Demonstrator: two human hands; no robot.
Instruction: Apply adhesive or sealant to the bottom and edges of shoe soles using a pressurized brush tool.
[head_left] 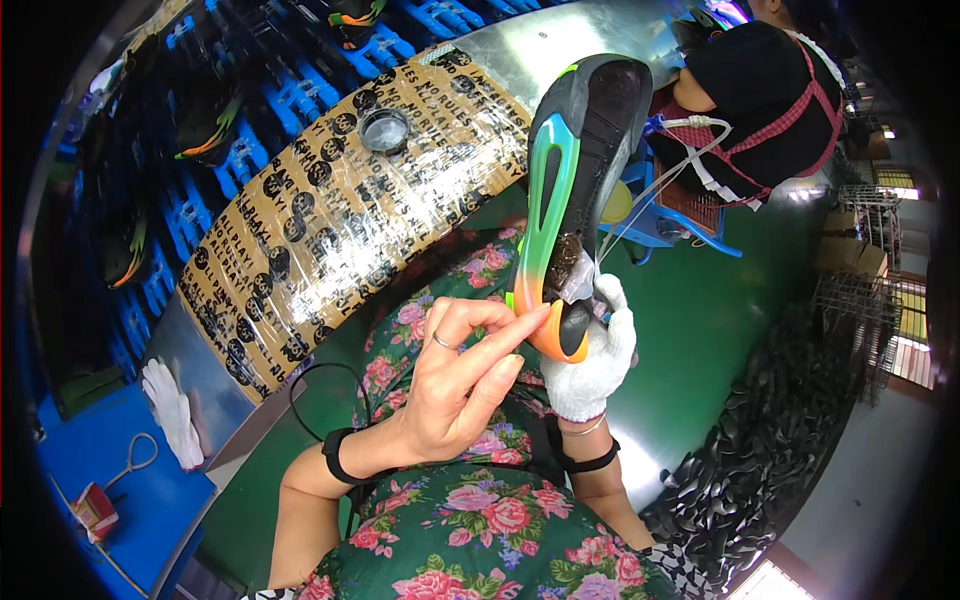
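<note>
A long shoe sole, black with a side band running from blue through green to orange, is held up in front of me, toe away. My right hand, in a white knit glove, is closed round its heel end. Just above the glove, a brown bristly patch and a pale translucent piece lie against the sole; I cannot make out what they are. My bare left hand has its index finger stretched to the orange heel edge, thumb apart and the other fingers loosely bent, holding nothing.
A cardboard-covered bench wrapped in clear film bears a small round dish. Blue racks stand beyond. A white glove lies on the blue table at left. Black pieces are heaped at right, near another person.
</note>
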